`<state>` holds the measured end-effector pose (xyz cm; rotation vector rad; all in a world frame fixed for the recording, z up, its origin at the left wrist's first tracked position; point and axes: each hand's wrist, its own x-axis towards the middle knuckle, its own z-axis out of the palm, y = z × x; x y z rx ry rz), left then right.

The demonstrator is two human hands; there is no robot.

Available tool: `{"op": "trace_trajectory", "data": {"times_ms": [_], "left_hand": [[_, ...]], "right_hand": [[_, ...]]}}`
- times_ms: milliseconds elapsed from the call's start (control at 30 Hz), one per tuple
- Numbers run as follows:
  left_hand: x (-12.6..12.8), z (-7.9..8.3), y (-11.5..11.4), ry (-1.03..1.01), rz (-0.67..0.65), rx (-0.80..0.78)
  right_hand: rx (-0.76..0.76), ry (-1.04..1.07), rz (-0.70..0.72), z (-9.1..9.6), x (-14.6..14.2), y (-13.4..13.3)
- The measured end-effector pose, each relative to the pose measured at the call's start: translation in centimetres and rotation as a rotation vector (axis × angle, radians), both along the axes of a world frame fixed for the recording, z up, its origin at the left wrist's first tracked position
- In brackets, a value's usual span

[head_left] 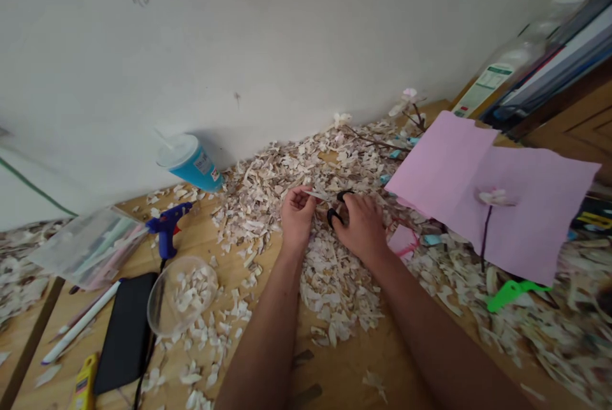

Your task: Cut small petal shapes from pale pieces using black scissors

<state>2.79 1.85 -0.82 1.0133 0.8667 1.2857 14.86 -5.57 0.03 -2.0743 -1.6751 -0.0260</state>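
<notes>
Scissors [329, 217]: black loop handles, standing apart; held over a deep scatter of cream-white shavings [268, 190], mid-table.
Pale sliver [315, 194]: thin, whitish, lying between the two hands (paper or blade, too small to tell).
Left hand [297, 213]: thumb and fingertips pressed together, pinching the sliver's end.
Right hand [361, 222]: fingers curled round the scissors' loops.
Round dish [163, 292]: clear, shallow, on the left of the table, holding a small pile of loose shavings.
Blue cup [194, 168]: against the wall, with a clear lid and straw; its contents are hidden.
Pouch [60, 247]: see-through, lying flat, with long pale-green and pink items inside, blurred.
Bottle [497, 75]: clear, green-and-white label, far right.
</notes>
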Motion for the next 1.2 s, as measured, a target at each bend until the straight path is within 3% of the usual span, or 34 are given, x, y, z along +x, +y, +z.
{"op": "trace_trajectory", "data": {"times_ms": [233, 433, 667, 867, 1200], "left_hand": [[-0.2, 0.2, 0.0, 0.055, 0.061, 0.067], [-0.6, -0.1, 0.2, 0.176, 0.127, 0.208], [-0.8, -0.3, -0.1, 0.482, 0.268, 0.309], [-0.9, 0.0, -0.3, 0.611, 0.337, 0.31], [-1.0, 0.0, -0.3, 0.552, 0.339, 0.291]], "right_hand": [[-0.037, -0.004, 0.034, -0.4, 0.4, 0.1], [-0.057, -0.019, -0.017, -0.2, 0.4, 0.1], [-0.085, -0.061, 0.004, 0.1, 0.2, -0.1], [-0.108, -0.052, -0.022, 0.1, 0.8, 0.0], [-0.085, -0.126, -0.003, 0.9, -0.1, -0.4]]}}
